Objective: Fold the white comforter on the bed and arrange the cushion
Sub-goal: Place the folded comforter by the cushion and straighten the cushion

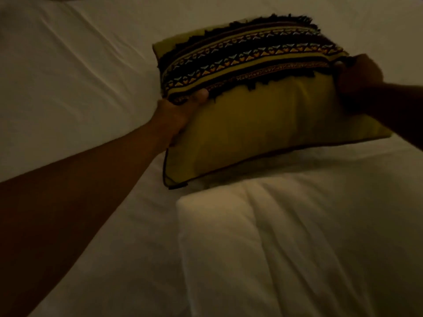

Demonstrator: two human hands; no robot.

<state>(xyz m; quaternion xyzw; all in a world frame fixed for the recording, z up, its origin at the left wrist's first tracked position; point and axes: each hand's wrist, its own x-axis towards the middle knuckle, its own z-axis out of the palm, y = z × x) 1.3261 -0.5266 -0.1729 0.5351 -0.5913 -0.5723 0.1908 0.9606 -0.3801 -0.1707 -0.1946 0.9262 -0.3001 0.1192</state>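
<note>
Now: cushion (251, 124) | long axis 8–2 o'clock | left hand (180, 113), right hand (359, 76) each clamped on an end | comforter (297, 236) at 6.

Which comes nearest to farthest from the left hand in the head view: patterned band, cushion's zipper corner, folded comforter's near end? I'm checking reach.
1. Patterned band, under the left hand thumb.
2. Zipper corner, below the hand.
3. Comforter's near end, lower right.

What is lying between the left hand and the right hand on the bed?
In the head view, the yellow cushion with its patterned band spans the whole stretch: the left hand grips its left edge and the right hand grips its right edge.
</note>
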